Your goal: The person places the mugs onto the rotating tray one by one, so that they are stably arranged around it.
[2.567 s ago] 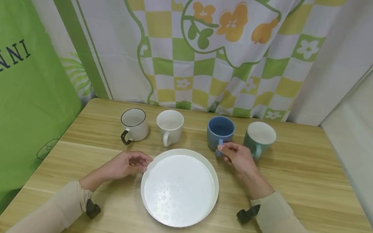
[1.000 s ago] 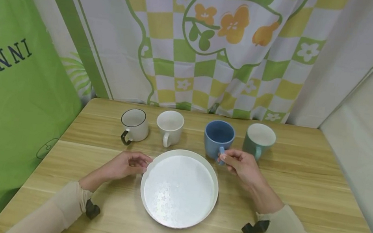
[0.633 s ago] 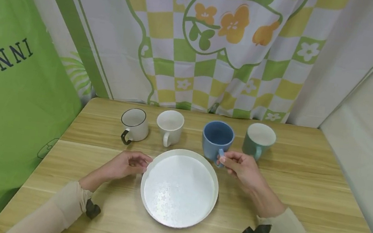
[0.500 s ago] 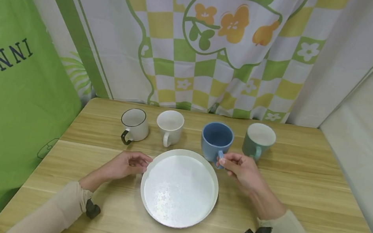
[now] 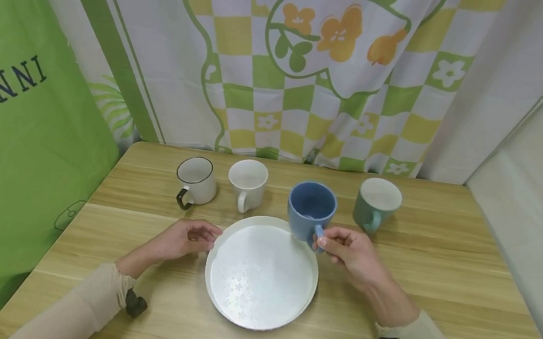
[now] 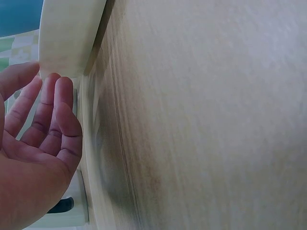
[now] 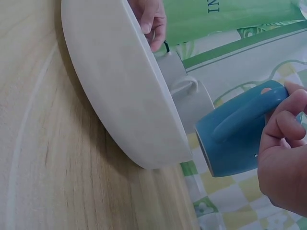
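My right hand (image 5: 355, 256) pinches the handle of a blue mug (image 5: 310, 209), held upright at the far right rim of a round white tray (image 5: 255, 322). In the right wrist view, the mug (image 7: 240, 129) is raised off the table, its base beside the top of the tray wall (image 7: 120, 86). My left hand (image 5: 183, 243) is at the tray's left side, fingers loosely bent and fingertips right at the rim. The left wrist view shows that hand's fingertips (image 6: 50, 79) against the tray's outer wall (image 6: 72, 33).
Along the back of the wooden table (image 5: 150, 326) stand a white mug (image 5: 198, 185) with a black rim and handle, a plain white mug (image 5: 250, 189) and a green mug (image 5: 372, 210). A patterned curtain (image 5: 296, 103) hangs behind. A green cloth (image 5: 1, 166) hangs at the left.
My right hand has lifted the blue mug from the back row and brought it nearer and leftward, so that it now overlaps the tray's rim. The left hand and tray have stayed in place.
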Available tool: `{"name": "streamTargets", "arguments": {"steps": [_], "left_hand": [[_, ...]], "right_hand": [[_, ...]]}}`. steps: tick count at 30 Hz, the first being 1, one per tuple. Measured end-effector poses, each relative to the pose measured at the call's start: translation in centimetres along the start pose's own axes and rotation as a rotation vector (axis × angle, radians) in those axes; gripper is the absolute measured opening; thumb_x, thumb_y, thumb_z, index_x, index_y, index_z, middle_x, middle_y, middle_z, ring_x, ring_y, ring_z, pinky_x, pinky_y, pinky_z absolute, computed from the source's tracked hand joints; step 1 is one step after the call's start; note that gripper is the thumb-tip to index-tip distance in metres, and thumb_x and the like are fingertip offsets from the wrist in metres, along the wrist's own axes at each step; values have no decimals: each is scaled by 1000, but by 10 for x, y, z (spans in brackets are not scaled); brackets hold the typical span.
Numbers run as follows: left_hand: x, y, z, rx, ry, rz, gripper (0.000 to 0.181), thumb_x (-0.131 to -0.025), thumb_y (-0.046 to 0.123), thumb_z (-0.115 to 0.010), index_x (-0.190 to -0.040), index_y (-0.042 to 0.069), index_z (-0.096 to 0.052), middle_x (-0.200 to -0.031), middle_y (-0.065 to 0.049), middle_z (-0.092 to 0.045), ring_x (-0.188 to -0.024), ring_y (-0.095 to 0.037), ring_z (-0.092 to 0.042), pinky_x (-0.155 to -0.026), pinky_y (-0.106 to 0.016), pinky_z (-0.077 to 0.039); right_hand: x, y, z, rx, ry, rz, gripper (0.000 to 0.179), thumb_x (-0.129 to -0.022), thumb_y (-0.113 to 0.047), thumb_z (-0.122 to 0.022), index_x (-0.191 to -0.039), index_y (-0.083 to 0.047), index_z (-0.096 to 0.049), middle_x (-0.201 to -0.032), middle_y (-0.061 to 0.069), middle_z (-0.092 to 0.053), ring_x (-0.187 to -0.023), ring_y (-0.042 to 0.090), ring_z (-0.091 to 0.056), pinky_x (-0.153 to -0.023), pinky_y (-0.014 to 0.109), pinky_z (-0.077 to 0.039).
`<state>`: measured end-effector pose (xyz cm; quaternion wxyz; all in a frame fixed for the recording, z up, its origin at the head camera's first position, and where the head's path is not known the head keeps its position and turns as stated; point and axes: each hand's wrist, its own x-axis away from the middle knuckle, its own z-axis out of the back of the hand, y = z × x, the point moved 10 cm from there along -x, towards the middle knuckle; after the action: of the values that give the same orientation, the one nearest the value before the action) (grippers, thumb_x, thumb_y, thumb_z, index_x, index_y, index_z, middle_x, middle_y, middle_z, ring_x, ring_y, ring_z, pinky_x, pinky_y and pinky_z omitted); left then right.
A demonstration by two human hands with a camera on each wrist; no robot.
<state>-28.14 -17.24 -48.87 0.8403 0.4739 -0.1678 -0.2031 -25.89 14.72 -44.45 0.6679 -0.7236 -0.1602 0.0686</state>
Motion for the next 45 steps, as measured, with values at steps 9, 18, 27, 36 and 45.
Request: {"name": "streamTargets", "arguments": {"steps": [9,18,27,36,45], "left_hand": [[0,-1,0,3,-1,6,33,-93,14,-70,-125,5,-66,-110,-16,-70,-102,-21,-65,-85,-22,-55],[1,-4,0,0,5,23,33,-93,14,-70,-124,6,-66,-109,-16,-71,-102,-23,-65,-82,-22,-55],[1,-4,1,1,9,28,33,-93,15,-71,-125,7,-67,-109,-16,-71,-101,-22,-65,-81,-21,-55],[1,-5,0,15,3,33,33,-93,15,-71,-125,6,-66,-109,-17,-70,-101,-23,-65,-80,-22,-55],[1,-3,0,10,5,19,33,-93,14,-71,-125,5,-66,-109,-17,-70,-101,-21,-65,-81,-21,-55]], "right_hand": [[3,0,-9,17,-41,28,22,-93,-2,-65,-84,-21,-72,-82,-10,-74,-62,1,-49,-53,13,-37],[4,2,-20,13,-91,38,23,-91,2,-64,-86,-19,-72,-84,-8,-75,-60,2,-47,-52,15,-34],[4,9,-27,34,-131,23,16,-91,0,-65,-89,-14,-71,-81,-6,-74,-57,2,-45,-51,15,-33],[4,15,-32,40,-163,-4,16,-91,-1,-65,-91,-15,-71,-81,-6,-74,-59,2,-47,-53,15,-35],[3,24,-34,44,-182,-30,8,-91,-4,-68,-95,-10,-72,-84,-4,-75,-62,1,-49,-54,13,-39]]}}
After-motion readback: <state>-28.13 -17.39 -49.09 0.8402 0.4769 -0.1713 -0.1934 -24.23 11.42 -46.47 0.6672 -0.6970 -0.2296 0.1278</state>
